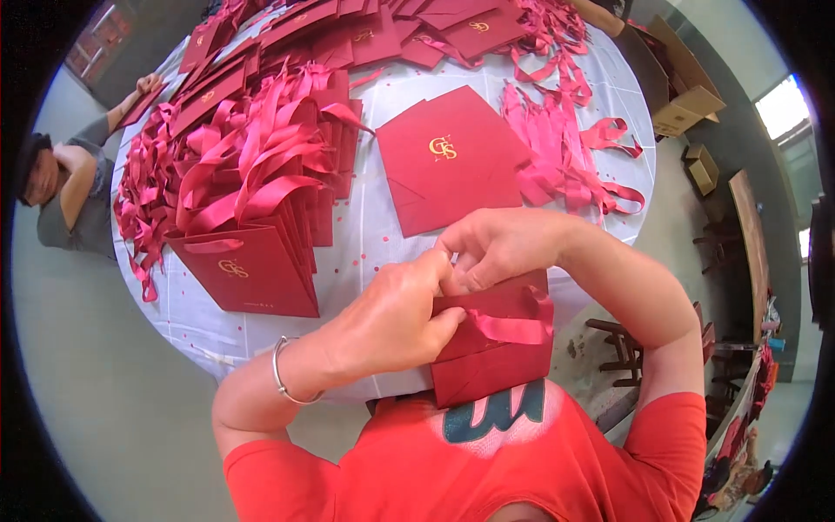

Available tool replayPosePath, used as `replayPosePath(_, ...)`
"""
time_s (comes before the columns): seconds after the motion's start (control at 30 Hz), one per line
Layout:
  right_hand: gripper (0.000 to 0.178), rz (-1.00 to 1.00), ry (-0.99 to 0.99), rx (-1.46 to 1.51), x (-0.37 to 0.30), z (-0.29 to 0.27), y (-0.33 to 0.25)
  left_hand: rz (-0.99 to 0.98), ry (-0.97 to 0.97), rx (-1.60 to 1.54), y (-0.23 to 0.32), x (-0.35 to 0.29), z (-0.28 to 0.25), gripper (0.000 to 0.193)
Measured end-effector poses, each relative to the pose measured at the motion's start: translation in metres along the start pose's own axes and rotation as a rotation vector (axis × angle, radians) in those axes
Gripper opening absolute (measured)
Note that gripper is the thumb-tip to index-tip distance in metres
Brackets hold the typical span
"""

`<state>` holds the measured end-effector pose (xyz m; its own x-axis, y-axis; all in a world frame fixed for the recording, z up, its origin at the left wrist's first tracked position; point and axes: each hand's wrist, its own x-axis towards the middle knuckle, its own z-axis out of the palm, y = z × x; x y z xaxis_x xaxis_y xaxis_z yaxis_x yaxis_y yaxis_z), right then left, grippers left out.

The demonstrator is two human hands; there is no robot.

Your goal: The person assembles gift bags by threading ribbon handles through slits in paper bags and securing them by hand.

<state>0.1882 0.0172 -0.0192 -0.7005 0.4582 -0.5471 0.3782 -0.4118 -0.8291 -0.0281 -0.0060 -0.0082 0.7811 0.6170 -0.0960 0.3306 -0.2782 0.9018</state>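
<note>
I hold a dark red paper gift bag (487,361) against my chest, close to the near edge of the round table (365,252). My left hand (396,313) grips its upper left edge. My right hand (500,248) pinches at the top of the bag, where a red ribbon handle (517,329) loops across the front. On the table just beyond my hands lies a flat dark red bag with a gold emblem (448,161).
A stack of finished bags with ribbon handles (252,200) stands at the left. Loose red ribbons (565,148) lie at the right, more flat bags (365,35) at the far side. Another person (65,187) leans at the table's left. Cardboard boxes (687,100) sit at the upper right.
</note>
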Motion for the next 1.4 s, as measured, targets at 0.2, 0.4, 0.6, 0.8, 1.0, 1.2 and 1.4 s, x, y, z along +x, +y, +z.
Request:
replayPosePath(0.2, 0.028, 0.066, 0.099, 0.098, -0.001, 0.015, -0.010, 0.110, -0.013, 0.000, 0.004, -0.001, -0.003, 0.022)
replayPosePath(0.4, 0.021, -0.270, 0.681, 0.077, 0.000, -0.001, 0.007, 0.138, -0.096, -0.044, 0.003, -0.002, -0.003, 0.021)
replayPosePath(0.6, 0.019, -0.393, 0.961, -0.219, -0.001, -0.007, 0.018, -0.103, -0.191, -0.138, 0.006, 0.002, -0.006, 0.022)
replayPosePath(0.8, 0.017, -0.319, 0.976, -0.205, -0.023, 0.008, 0.020, -0.141, -0.163, 0.005, 0.006, 0.002, -0.006, 0.019)
replayPosePath(1.0, 0.026, -0.119, 0.871, -0.500, -0.018, 0.021, 0.010, -0.152, -0.144, -0.050, 0.003, 0.003, 0.003, 0.018)
replayPosePath(1.2, 0.029, -0.075, 0.874, -0.576, -0.009, 0.023, 0.007, -0.145, -0.107, -0.044, -0.002, 0.005, 0.005, 0.018)
replayPosePath(1.4, 0.020, -0.196, 0.755, 0.022, -0.020, 0.009, 0.026, -0.075, -0.082, -0.022, -0.009, 0.005, 0.008, 0.020)
